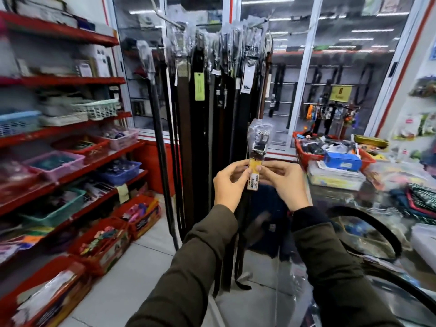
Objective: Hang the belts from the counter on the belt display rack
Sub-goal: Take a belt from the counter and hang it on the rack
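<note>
I hold a dark belt [259, 147] upright by its buckle end, which is wrapped in clear plastic and carries a yellow price tag. My left hand [230, 185] pinches the belt at the tag from the left, and my right hand [286, 185] pinches it from the right. Its strap hangs down between my forearms. Just behind stands the belt display rack [212, 31], crowded with several dark hanging belts [203, 119]. Another black belt [375, 225] lies curved on the glass counter [335, 199] at the right.
Red shelves [70, 128] with baskets of small goods line the left side, and boxes of goods sit on the floor below them. A red basket [309, 156] and stacked packets crowd the counter's far end. Glass doors stand behind the rack.
</note>
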The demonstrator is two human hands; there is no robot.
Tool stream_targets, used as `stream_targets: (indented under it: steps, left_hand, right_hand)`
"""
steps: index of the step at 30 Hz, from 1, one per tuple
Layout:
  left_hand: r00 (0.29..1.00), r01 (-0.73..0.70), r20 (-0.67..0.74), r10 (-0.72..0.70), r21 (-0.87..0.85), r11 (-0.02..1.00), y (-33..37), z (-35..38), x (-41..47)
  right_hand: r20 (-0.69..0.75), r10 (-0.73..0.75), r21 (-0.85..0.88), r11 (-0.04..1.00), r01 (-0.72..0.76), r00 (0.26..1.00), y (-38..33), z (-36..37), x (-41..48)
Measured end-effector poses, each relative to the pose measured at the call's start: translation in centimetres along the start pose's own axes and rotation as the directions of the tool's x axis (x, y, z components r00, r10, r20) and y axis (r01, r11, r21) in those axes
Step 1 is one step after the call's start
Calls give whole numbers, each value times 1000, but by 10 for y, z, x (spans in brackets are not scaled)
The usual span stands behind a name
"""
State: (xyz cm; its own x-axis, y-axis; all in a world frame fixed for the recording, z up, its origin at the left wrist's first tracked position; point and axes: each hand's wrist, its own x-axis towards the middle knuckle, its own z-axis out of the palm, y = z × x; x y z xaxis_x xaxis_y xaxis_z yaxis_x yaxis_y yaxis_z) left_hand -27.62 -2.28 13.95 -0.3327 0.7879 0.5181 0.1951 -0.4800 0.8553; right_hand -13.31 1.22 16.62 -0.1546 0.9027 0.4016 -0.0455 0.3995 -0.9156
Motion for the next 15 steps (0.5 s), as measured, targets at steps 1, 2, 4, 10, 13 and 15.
stream_targets:
  steps: [1,2,4,10,13,15]
  left_hand:
    - [1000,7,-21,-7,-15,1000,4,-4,5]
    - [999,17,-39,-18,-26,1000,7,-9,11]
    - [998,23,-63,-27,-59,998,13,-19,24]
    - [991,6,-133,-28,-166,986,39,-56,57]
    - [986,-24,-166,-14,-223,975,59,-78,76]
    - [983,-47,-183,-4,-274,961,76,-91,89]
  right_hand:
    - [35,-26,-9,1000,26,999,-4,5,2]
    - [67,-42,-8,999,42,997,-7,11,4]
    - [100,-47,32,999,44,994,-15,25,10]
    - [160,-80,128,990,60,984,-48,69,43]
    - [178,-144,138,983,120,973,-69,96,62]
    - [168,-181,145,977,157,969,-86,112,75]
